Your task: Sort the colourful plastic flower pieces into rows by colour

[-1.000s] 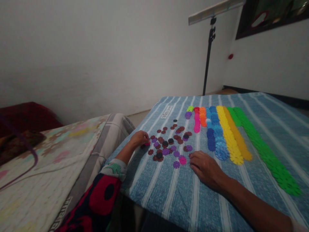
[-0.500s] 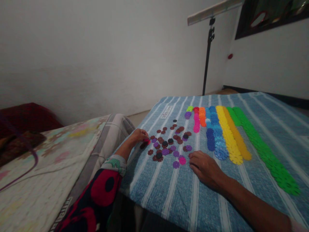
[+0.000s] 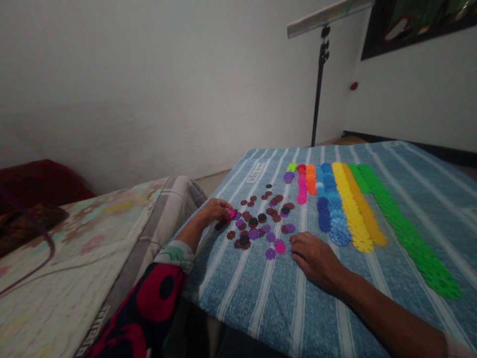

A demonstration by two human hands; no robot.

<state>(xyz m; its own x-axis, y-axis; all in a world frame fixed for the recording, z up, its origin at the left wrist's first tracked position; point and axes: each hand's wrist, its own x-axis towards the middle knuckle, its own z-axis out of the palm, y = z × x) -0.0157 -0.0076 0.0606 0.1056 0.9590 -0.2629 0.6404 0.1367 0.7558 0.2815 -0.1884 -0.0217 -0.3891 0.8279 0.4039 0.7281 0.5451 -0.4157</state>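
Observation:
My left hand [image 3: 217, 209] is at the left edge of the scattered discs, its fingers pinched on a pink notched plastic disc [image 3: 231, 213]. Dark brown discs lie right under those fingers. Beside it spreads a loose pile of brown discs [image 3: 246, 216], purple discs [image 3: 255, 233] and a few black discs [image 3: 262, 218]. My right hand [image 3: 311, 256] rests on the cloth right of the pile, fingers curled together; a small dark edge shows at its fingertips, too small to name. Close to it lies another pink disc [image 3: 279, 247], touching a purple one.
Overlapping rows of discs run away from me: green [image 3: 413, 236], yellow [image 3: 352, 209], blue [image 3: 337, 214], orange [image 3: 311, 180] and pink [image 3: 302, 189]. They lie on a blue striped cloth [image 3: 268, 303]. A floral-covered surface [image 3: 82, 248] stands left; a black stand [image 3: 318, 94] rises behind.
At my left fingertips the pink disc has turned and slid slightly right, so more of it shows. My right hand has stayed in place. The view has shifted a little.

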